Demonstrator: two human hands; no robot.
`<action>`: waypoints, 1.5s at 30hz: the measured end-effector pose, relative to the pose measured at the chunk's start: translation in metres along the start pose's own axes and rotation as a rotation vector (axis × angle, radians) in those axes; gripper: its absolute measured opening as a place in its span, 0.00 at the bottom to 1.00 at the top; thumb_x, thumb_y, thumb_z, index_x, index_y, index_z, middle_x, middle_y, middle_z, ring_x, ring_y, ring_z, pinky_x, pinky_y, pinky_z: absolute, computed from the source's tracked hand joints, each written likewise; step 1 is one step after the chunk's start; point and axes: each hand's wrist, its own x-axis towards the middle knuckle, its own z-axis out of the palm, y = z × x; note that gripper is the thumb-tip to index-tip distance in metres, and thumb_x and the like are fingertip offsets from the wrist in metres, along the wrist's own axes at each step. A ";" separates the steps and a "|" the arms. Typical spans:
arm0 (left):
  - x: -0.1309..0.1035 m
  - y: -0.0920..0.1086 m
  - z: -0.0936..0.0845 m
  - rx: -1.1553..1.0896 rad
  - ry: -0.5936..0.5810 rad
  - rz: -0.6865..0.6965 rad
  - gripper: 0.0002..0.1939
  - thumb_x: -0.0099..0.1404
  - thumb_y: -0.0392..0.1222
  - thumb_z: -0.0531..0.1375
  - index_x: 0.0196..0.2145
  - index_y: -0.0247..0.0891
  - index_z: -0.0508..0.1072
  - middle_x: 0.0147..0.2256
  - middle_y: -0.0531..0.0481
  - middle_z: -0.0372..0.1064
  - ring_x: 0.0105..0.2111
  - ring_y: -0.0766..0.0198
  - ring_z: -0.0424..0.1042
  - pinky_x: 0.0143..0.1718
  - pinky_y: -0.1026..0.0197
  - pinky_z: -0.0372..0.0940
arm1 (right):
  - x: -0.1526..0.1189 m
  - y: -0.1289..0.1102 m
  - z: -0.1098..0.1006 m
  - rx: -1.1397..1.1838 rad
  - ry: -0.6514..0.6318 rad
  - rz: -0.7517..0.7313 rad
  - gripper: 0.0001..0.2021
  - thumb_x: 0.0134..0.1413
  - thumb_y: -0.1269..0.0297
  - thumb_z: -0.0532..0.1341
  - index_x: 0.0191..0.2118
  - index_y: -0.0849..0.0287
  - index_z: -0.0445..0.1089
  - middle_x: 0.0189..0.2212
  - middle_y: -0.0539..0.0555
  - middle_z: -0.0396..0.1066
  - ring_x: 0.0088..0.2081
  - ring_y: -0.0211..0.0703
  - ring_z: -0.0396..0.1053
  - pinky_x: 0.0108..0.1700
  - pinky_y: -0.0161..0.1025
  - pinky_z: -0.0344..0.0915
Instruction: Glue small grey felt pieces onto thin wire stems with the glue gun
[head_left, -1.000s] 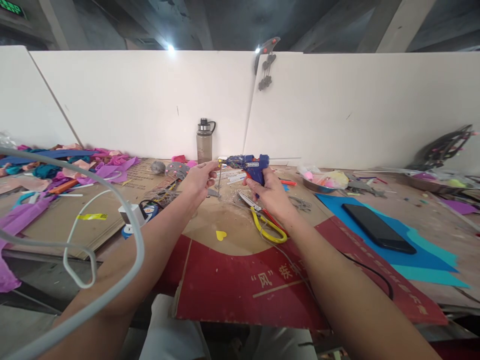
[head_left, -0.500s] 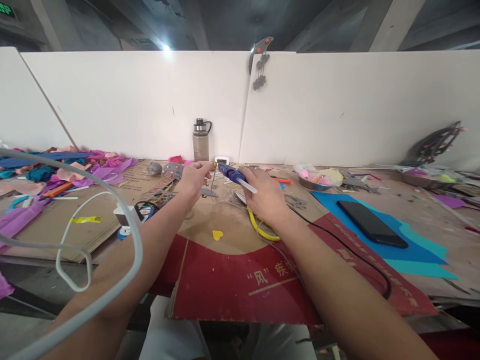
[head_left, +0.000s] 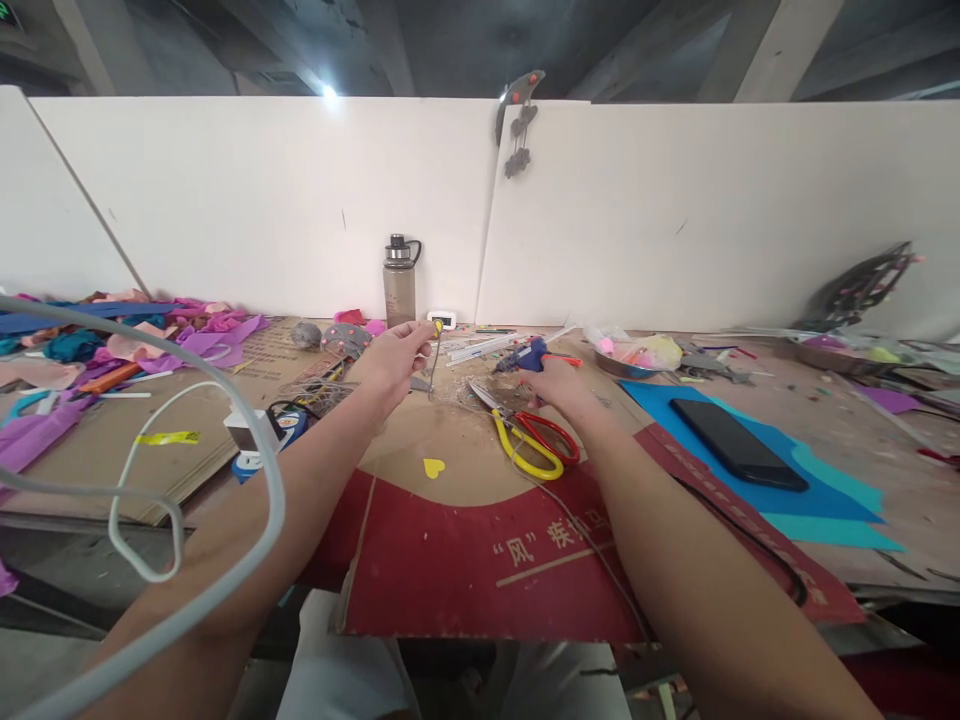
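My left hand (head_left: 394,362) is closed, thumb and fingertips pinching a small yellow piece (head_left: 438,327) with a thin grey cord hanging from it. Off to the right, my right hand (head_left: 559,385) is wrapped round a blue hot glue gun (head_left: 531,354), held low over the table with its nozzle pointing left. Just below that hand lie scissors (head_left: 517,428) with one yellow and one red handle, blades partly spread. A yellow heart cutout (head_left: 433,468) rests flat on the cardboard (head_left: 465,570) in front of me.
A bottle (head_left: 400,282) stands by the white partition. At right, a black phone (head_left: 739,443) lies on blue sheets, near a bowl of scraps (head_left: 637,362). Purple fabric scraps (head_left: 225,345) cover the left. A white cable (head_left: 274,500) loops across the left foreground.
My right hand has carried the glue gun away from the yellow piece, rightward and down to the table, uncovering the scissors. My left hand has stayed nearly in place, still pinching the piece.
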 end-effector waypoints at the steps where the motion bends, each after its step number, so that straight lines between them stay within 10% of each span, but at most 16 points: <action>1: -0.002 0.000 0.002 0.010 -0.016 0.005 0.12 0.48 0.42 0.67 0.23 0.34 0.68 0.19 0.57 0.58 0.18 0.77 0.55 0.16 0.72 0.45 | 0.001 0.003 -0.002 -0.124 0.016 0.009 0.07 0.53 0.64 0.58 0.30 0.62 0.70 0.27 0.62 0.72 0.33 0.53 0.72 0.37 0.45 0.66; 5: -0.010 -0.001 0.011 0.039 -0.029 0.016 0.12 0.49 0.43 0.66 0.24 0.34 0.68 0.18 0.57 0.58 0.17 0.76 0.53 0.16 0.71 0.44 | -0.006 -0.001 -0.007 -0.270 0.331 -0.077 0.10 0.52 0.64 0.60 0.34 0.68 0.69 0.44 0.76 0.68 0.53 0.69 0.62 0.51 0.59 0.57; 8: -0.013 -0.002 0.015 0.064 -0.028 0.040 0.11 0.51 0.43 0.65 0.25 0.34 0.68 0.17 0.57 0.58 0.17 0.75 0.54 0.17 0.70 0.44 | -0.019 -0.019 -0.003 0.052 0.467 -0.302 0.08 0.55 0.62 0.57 0.32 0.62 0.66 0.40 0.68 0.69 0.49 0.60 0.65 0.51 0.57 0.58; 16: -0.024 -0.003 0.024 0.159 -0.001 0.092 0.09 0.52 0.42 0.64 0.26 0.34 0.70 0.18 0.57 0.60 0.16 0.76 0.54 0.18 0.70 0.48 | -0.040 -0.066 0.046 1.185 -0.128 -0.486 0.23 0.42 0.60 0.66 0.40 0.51 0.52 0.35 0.46 0.69 0.33 0.37 0.69 0.39 0.40 0.67; 24: -0.024 -0.007 0.026 0.159 -0.067 0.071 0.10 0.52 0.42 0.65 0.25 0.32 0.70 0.19 0.54 0.64 0.17 0.75 0.60 0.17 0.70 0.53 | -0.039 -0.059 0.029 0.751 0.262 -0.584 0.01 0.50 0.68 0.59 0.31 0.56 0.64 0.26 0.47 0.64 0.28 0.37 0.61 0.33 0.37 0.59; 30: -0.025 -0.007 0.028 0.098 -0.125 0.024 0.10 0.51 0.40 0.66 0.27 0.31 0.71 0.24 0.51 0.70 0.23 0.71 0.71 0.29 0.65 0.68 | -0.040 -0.057 0.022 0.469 0.472 -0.701 0.04 0.54 0.70 0.56 0.29 0.57 0.63 0.30 0.52 0.67 0.35 0.41 0.63 0.40 0.40 0.60; 45: -0.029 -0.003 0.032 0.150 -0.203 -0.011 0.08 0.52 0.38 0.66 0.25 0.31 0.72 0.22 0.52 0.69 0.21 0.72 0.70 0.28 0.66 0.69 | -0.035 -0.053 0.019 0.386 0.458 -0.660 0.07 0.58 0.65 0.53 0.29 0.56 0.58 0.31 0.52 0.66 0.35 0.42 0.62 0.40 0.42 0.58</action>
